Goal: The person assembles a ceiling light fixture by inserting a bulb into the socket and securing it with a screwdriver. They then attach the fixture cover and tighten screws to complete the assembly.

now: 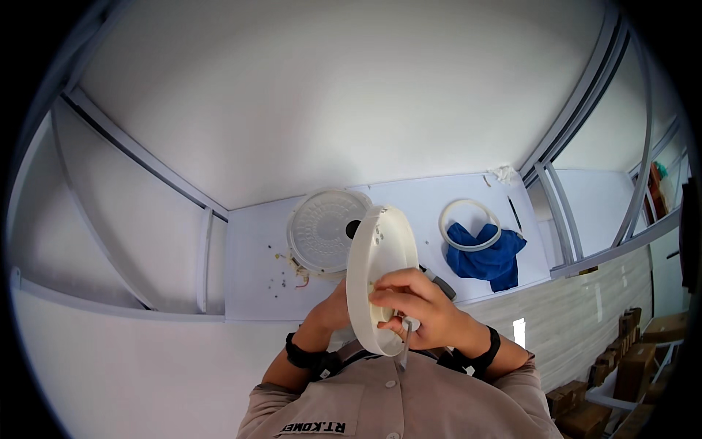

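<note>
1. Head view: the person is holding a round cream-white plastic housing ring (379,278) upright on edge, close to the chest and above the near edge of the white worktable (248,249).
2. The left hand (333,311) is sitting behind the ring, apparently steadying its back; whether those fingers are clenched cannot be told, since the ring is hiding them.
3. The right hand (417,307) is curling over the ring's near rim, fingers clenched on it, and is also pinching a thin silvery tool (406,340) that is hanging down from the fist.
4. A round white ribbed disc (325,230) is lying flat near the table's middle, just behind the ring, with small loose bits (281,274) scattered toward the table's left side.
5. A thin white hoop (470,224) is resting on a crumpled blue cloth (486,256) toward the right edge.
6. The step in hand looks like working on the ring's inner face; the next move would likely call for steadying the ring and guiding the tool's tip precisely.
</note>
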A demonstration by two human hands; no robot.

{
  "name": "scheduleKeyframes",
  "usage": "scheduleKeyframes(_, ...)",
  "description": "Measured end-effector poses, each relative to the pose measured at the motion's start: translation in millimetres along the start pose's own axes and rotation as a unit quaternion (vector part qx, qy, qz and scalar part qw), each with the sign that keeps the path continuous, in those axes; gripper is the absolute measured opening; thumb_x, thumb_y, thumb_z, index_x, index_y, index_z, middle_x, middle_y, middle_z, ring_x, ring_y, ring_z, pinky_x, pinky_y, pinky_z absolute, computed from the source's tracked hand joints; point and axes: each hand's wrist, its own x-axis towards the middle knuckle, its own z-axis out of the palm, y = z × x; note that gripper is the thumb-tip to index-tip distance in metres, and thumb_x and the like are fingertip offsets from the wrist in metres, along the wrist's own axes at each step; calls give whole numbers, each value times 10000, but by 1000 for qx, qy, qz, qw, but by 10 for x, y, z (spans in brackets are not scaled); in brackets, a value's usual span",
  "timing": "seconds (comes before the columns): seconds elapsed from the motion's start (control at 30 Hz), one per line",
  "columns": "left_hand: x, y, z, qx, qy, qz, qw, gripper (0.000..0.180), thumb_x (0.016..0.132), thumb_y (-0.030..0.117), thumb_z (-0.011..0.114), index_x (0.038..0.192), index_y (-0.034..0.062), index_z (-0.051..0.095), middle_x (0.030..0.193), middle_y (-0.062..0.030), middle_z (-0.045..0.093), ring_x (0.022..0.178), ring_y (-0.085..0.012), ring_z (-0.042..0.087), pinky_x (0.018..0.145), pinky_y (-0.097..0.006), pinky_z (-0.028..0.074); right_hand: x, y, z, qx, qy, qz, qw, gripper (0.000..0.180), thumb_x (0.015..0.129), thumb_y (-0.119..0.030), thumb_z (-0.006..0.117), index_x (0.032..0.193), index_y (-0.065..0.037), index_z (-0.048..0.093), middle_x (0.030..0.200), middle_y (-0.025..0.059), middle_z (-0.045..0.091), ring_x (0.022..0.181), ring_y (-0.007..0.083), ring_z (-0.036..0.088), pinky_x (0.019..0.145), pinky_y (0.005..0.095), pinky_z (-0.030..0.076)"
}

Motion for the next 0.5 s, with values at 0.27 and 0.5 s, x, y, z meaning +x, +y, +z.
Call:
scheduleKeyframes(0.27, -4, 40, 58, 86, 23, 99, 991, 1054, 694, 234, 1004, 1533, 58, 391, 1330, -97, 623, 1167, -202, 637, 965, -383, 563, -86, -92, 26, 1, 16, 14, 1000, 440, 854, -100, 877, 1254, -21, 712, 1194, 158, 622, 944, 230, 682, 688, 288, 601)
scheduleKeyframes(0.5, -41, 170, 82, 203, 14, 184, 962, 1314, 609, 290, 1051, 1598, 38, 222, 1422, -121, 543, 1256, -240, 596, 1016, -419, 538, -109, -179, 47, 23, 27, 20, 999, 453, 831, -61, 867, 1256, -15, 715, 1138, 148, 640, 934, 277, 705, 797, 349, 621)
